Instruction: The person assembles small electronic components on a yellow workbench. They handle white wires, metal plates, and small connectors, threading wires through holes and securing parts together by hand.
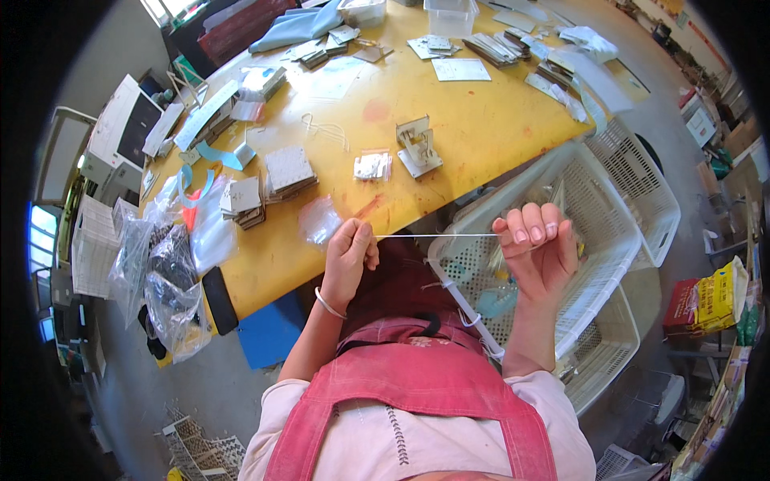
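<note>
A thin white string (433,235) is pulled straight and level between my two hands, in front of the table's near edge. My left hand (349,255) is closed in a fist on its left end. The fingers of my right hand (541,244) curl round the other end, palm toward me. Beyond the string, a small assembled stand of flat board pieces (419,152) rests on the yellow table (353,104). Beside it lies a small clear bag of white parts (372,166). A crumpled clear bag (319,219) lies close to my left hand. Looped white cords (325,132) lie farther back.
Stacks of board pieces (289,171) cover the table's left side, near blue strips (228,155) and plastic bags (172,293). A black phone-like slab (219,300) is at the left corner. White plastic baskets (553,204) stand right of the table. Clear tubs (451,18) sit at the back.
</note>
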